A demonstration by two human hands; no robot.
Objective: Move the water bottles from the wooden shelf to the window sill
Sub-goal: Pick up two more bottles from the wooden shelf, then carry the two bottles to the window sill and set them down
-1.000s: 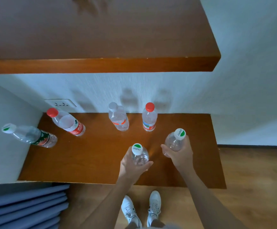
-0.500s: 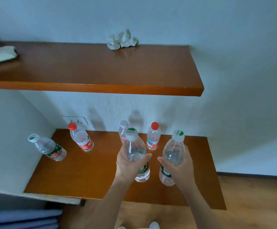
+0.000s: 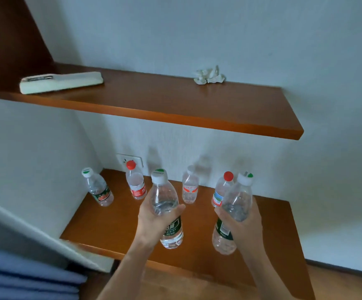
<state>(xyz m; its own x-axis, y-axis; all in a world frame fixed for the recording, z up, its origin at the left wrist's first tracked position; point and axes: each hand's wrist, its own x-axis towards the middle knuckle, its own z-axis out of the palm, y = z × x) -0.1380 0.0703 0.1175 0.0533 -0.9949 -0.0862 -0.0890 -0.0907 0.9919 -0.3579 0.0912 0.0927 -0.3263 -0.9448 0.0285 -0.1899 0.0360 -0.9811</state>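
Note:
My left hand (image 3: 154, 221) grips a clear water bottle (image 3: 164, 200) with a white-and-green cap and a dark green label, held above the lower wooden shelf (image 3: 115, 226). My right hand (image 3: 243, 228) grips a second bottle (image 3: 237, 202) of the same kind, tilted slightly right. Several bottles stand at the back of the shelf: a green-capped one (image 3: 97, 188) far left, a red-capped one (image 3: 135, 184), a white-capped one (image 3: 189, 188), and a red-capped one (image 3: 221, 190) partly hidden behind the right-hand bottle.
An upper wooden shelf (image 3: 197, 109) juts out above, carrying a white cloth pad (image 3: 61, 82) and crumpled paper (image 3: 210, 75). A wall socket (image 3: 130, 160) sits behind the bottles. White wall closes the left side; blue curtain folds (image 3: 24, 282) hang lower left. Wooden floor lies below.
Both hands have lifted their bottles off the lower shelf. My view has tilted up and turned, so the upper shelf top and its items now show.

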